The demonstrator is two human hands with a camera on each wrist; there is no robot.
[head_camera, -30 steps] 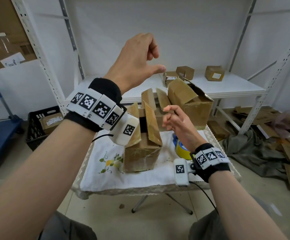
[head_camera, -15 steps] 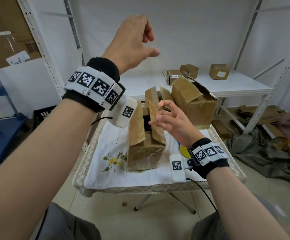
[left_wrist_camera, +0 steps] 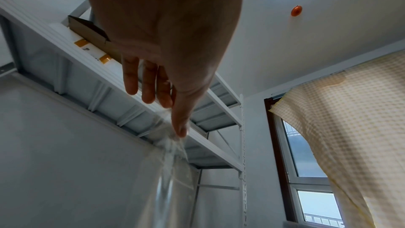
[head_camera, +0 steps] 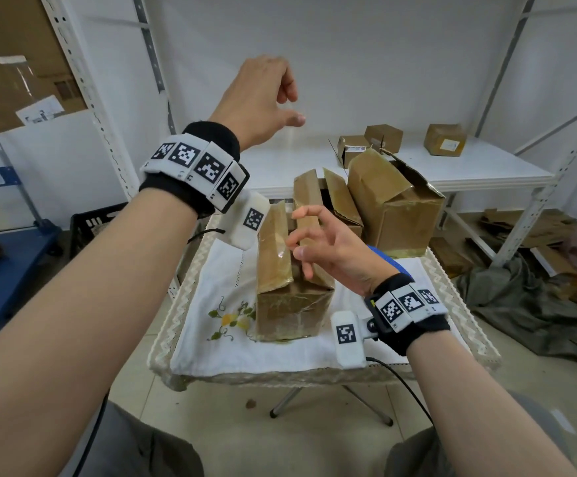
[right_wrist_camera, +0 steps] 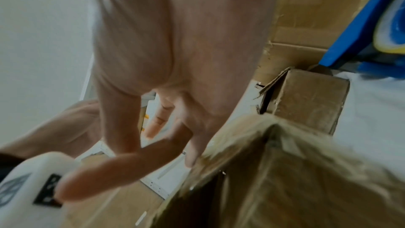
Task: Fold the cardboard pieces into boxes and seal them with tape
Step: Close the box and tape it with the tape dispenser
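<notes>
The left hand [head_camera: 261, 98], raised, pinches a clear tape strip [left_wrist_camera: 173, 171]. The right hand [head_camera: 331, 249], spread and empty, hovers at the box [head_camera: 290, 287] flaps. Below both: cloth-covered worktop [head_camera: 211, 304]. Behind: white shelf [head_camera: 469, 166].

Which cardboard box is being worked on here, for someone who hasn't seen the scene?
On the small table with the white embroidered cloth, three brown cardboard boxes stand in a row running away from the person. It is the nearest brown box, beside the flower embroidery, flaps upright, with the right hand hovering at its flaps.
</notes>
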